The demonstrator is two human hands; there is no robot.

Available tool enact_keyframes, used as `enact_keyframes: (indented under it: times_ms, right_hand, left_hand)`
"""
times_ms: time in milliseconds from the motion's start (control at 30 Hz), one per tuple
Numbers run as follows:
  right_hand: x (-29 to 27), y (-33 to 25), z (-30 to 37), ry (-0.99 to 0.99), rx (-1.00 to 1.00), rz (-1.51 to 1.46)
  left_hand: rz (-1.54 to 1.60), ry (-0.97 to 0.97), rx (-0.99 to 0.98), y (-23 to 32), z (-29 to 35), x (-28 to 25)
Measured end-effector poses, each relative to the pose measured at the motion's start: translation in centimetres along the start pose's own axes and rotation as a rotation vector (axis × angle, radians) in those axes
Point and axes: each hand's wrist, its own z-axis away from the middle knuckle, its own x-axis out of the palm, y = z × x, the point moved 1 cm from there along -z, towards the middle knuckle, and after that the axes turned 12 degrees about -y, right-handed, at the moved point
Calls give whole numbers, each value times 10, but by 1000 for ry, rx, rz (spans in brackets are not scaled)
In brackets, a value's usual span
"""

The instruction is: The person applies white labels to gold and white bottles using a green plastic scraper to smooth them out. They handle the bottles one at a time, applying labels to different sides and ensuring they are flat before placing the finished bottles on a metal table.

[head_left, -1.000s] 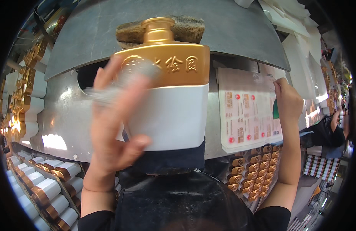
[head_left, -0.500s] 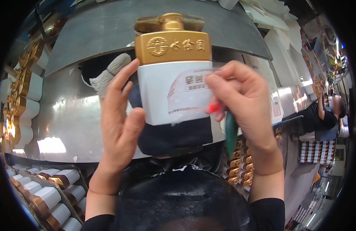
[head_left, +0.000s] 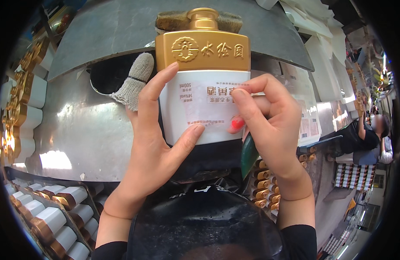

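Note:
A white bottle (head_left: 176, 106) with a gold shoulder and neck stands in front of me. A thin translucent decal (head_left: 200, 110) with upside-down print lies over its white face. My left hand (head_left: 154, 143) is spread at the bottle's left side, thumb on the decal's lower part and forefinger by the gold edge. One of its fingers wears a grey knitted finger cover (head_left: 135, 80). At the decal's right edge, thumb and forefinger of my right hand (head_left: 269, 117) pinch together. A green pointed scraper (head_left: 249, 156) sticks down from that hand, and a red spot shows on a lower finger.
Behind the bottle lies a bristle brush (head_left: 165, 21) on a metal table (head_left: 109, 30). A dark bowl (head_left: 102, 76) is at the left. Printed sheets (head_left: 310, 125) lie at the right. Gold-and-white bottles (head_left: 57, 212) fill racks at lower left. A co-worker (head_left: 366, 134) is far right.
My left hand has moved right, and its thumb has come onto the bottle's face. The decal now lies flatter and wider across the front. The bottle appears slightly further right.

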Motion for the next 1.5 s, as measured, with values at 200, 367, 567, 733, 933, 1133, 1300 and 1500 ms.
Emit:
enact_keyframes:
  times_ms: [200, 367, 567, 733, 933, 1133, 1300, 1500]
  right_hand:
    - [-15, -8, 10, 154, -244, 155]
    - [-30, -12, 32, 318, -226, 134]
    - [-53, -4, 56, 388, -218, 88]
    - [-81, 7, 81, 499, -239, 109]
    - [-124, 24, 119, 698, -247, 83]
    - [-150, 50, 154, 721, -242, -1]
    - [-177, 70, 182, 824, -232, 1]
    - [-206, 101, 207, 872, -124, -127]
  left_hand:
    - [-81, 50, -12, 7, 3, -1]
    - [-370, 115, 118, 14, 18, -1]
    - [-934, 279, 375, -10, 31, 7]
    - [-992, 280, 444, -14, 36, 6]
    - [-590, -6, 225, 64, 24, 37]
    - [-193, -641, 222, 84, -42, 128]
    - [-454, -722, 205, 62, -149, 209]
    - [-544, -869, -104, 23, -227, 277]
